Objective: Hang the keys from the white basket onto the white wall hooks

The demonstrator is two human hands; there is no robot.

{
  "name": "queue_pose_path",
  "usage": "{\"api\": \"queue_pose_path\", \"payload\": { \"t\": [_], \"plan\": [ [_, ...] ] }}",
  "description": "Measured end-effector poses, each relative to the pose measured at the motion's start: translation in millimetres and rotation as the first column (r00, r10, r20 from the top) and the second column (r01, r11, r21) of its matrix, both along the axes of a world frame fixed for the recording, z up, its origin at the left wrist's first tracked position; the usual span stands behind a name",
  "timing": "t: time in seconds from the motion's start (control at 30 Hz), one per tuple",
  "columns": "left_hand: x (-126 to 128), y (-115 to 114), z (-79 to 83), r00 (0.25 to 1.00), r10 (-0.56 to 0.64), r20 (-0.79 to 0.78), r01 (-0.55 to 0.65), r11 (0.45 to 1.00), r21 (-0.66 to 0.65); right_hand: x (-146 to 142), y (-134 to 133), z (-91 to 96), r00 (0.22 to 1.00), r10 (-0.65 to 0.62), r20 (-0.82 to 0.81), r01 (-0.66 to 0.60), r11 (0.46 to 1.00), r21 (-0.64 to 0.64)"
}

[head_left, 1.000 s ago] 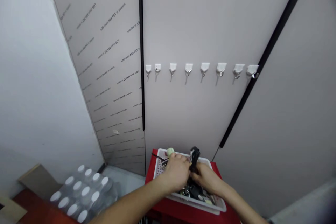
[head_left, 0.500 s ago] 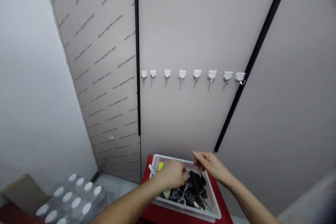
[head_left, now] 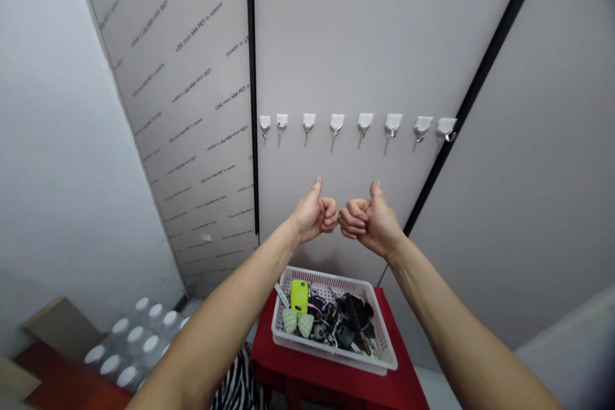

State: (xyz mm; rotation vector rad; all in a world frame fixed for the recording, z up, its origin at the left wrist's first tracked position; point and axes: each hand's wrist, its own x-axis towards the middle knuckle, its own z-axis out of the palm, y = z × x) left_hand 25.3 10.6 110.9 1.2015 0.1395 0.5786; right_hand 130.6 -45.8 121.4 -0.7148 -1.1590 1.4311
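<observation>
My left hand (head_left: 315, 213) is raised in front of the wall panel, curled into a fist with its thumb pointing up. Close beside it, my right hand (head_left: 369, 218) makes the same thumbs-up fist; nothing shows in either one. Below both hands sits a white plastic basket (head_left: 387, 353). In it lie a yellow-green case (head_left: 299, 296), a pale checked bow (head_left: 297, 323), a white strip with markings (head_left: 282, 295) and a tangle of black items (head_left: 353, 311), some looking like keys. Above the hands, a row of white adhesive hooks (head_left: 337, 123) is stuck on the wall, bearing nothing.
The basket rests on a red-covered stool or small table (head_left: 408, 381). Bottles with white caps (head_left: 136, 334) stand packed on the floor at the left, near a brown board (head_left: 65, 327). Black strips (head_left: 253, 96) run down the wall panels. Zebra-striped cloth (head_left: 237, 384) shows below.
Both hands have risen out of or from above the basket to in front of the wall, and their fingers have closed with thumbs up. The basket's contents are uncovered.
</observation>
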Motion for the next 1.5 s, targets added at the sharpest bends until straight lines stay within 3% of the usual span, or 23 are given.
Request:
{"api": "queue_pose_path", "payload": {
  "t": [0.3,0.43,0.5,0.57,0.67,0.73,0.83,0.9,1.07,1.2,1.3,1.5],
  "plan": [
    [-2.9,-3.2,-7.1,0.996,0.046,-0.071,-0.044,0.999,0.031,-0.6,1.5,-8.3,0.999,-0.001,0.054,0.002,1.000,-0.027],
    [-11.2,-3.6,-37.1,0.950,0.239,-0.201,-0.231,0.971,0.062,-3.5,1.2,-39.8,0.966,-0.118,0.231,0.137,0.988,-0.068],
    [-20.0,-3.6,-62.9,0.863,0.395,-0.316,-0.351,0.917,0.188,-3.2,-2.5,-69.4,0.863,-0.188,0.469,0.236,0.971,-0.046],
    [-30.4,-5.8,-91.8,0.745,0.534,-0.400,-0.387,0.834,0.393,-1.4,-8.5,-103.3,0.658,-0.185,0.730,0.241,0.970,0.028],
    [-43.7,-14.9,-132.1,0.657,0.597,-0.461,-0.236,0.743,0.626,1.0,-17.8,-147.0,0.411,-0.139,0.901,0.132,0.987,0.092],
    [-48.5,-22.8,-152.1,0.646,0.624,-0.440,-0.126,0.656,0.744,0.4,-21.4,-164.2,0.325,-0.153,0.933,0.090,0.987,0.131],
    [-49.7,-30.7,-167.5,0.629,0.699,-0.341,-0.084,0.497,0.864,-2.8,-21.5,-170.5,0.265,-0.213,0.940,0.064,0.977,0.203],
    [-48.1,-31.7,-167.4,0.624,0.713,-0.319,-0.111,0.485,0.867,-4.7,-19.9,-165.5,0.296,-0.221,0.929,0.069,0.975,0.210],
    [-43.1,-26.1,-146.2,0.643,0.707,-0.296,-0.332,0.605,0.724,-5.0,-19.1,-145.5,0.509,-0.245,0.825,0.174,0.968,0.179],
    [-38.4,-21.9,-134.0,0.688,0.670,-0.278,-0.480,0.708,0.519,-3.6,-21.3,-145.6,0.651,-0.199,0.732,0.161,0.979,0.124],
    [-34.9,-20.7,-131.5,0.740,0.616,-0.270,-0.515,0.777,0.363,-2.8,-21.0,-155.4,0.691,-0.179,0.700,0.143,0.983,0.111],
    [-34.9,-21.1,-125.0,0.767,0.585,-0.264,-0.546,0.811,0.210,-2.9,-18.7,-157.2,0.728,-0.215,0.651,0.171,0.976,0.131]
  ]
}}
